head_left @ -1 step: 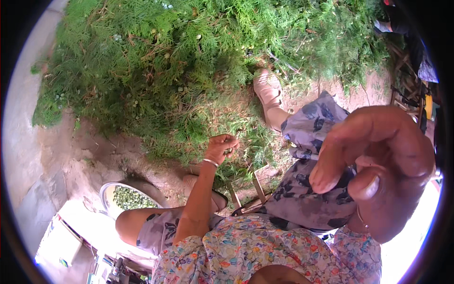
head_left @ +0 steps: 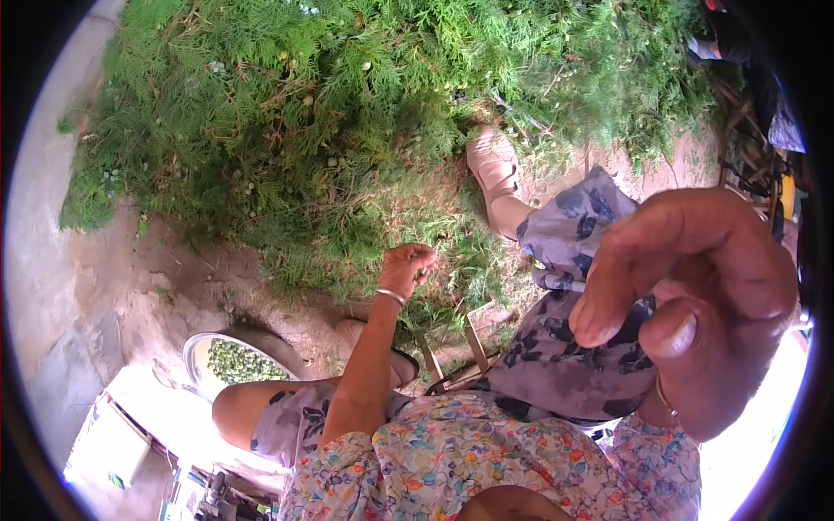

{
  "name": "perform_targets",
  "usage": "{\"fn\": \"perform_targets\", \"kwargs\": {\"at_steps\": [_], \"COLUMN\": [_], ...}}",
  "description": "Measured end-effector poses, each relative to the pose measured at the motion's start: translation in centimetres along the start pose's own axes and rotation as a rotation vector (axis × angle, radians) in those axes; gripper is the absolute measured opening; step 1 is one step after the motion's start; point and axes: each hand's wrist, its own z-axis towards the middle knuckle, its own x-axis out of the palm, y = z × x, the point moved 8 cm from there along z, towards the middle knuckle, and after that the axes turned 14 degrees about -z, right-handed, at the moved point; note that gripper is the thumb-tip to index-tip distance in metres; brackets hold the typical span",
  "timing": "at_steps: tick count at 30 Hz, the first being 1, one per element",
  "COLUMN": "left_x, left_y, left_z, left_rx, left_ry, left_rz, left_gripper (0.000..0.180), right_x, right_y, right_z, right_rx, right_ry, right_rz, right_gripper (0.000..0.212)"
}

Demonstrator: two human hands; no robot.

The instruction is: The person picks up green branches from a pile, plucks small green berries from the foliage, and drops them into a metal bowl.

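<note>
My left hand, with a bangle at its wrist, is held over the ground between my legs. Its fingers are curled together, and whatever they may hold is too small to make out. Beyond it spreads a large heap of cut evergreen branches, feathery and green, with small pale cones among them. My right hand is raised close to the camera at the right. Its fingers curve toward the thumb with a gap between, and nothing shows in that gap.
A pale round basin holding small green cones stands left of my bent left knee. Wooden legs of a low seat show between my legs. My right shoe touches the heap's edge. Wooden pieces lie at the far right.
My right hand's fingertips and thumb have shifted slightly upward in the picture. My left hand has barely moved, and the branches and basin stay as they were.
</note>
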Motion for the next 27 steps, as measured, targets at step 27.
{"fn": "perform_targets", "kwargs": {"at_steps": [27], "left_x": [-6.7], "left_y": [-8.0], "left_z": [3.0], "left_rx": [0.390], "left_ry": [-0.634], "left_rz": [0.300], "left_gripper": [0.012], "right_x": [0.3], "right_y": [-0.3], "right_z": [0.4], "right_rx": [-0.043], "right_ry": [0.004], "right_rz": [0.054], "right_gripper": [0.040]}}
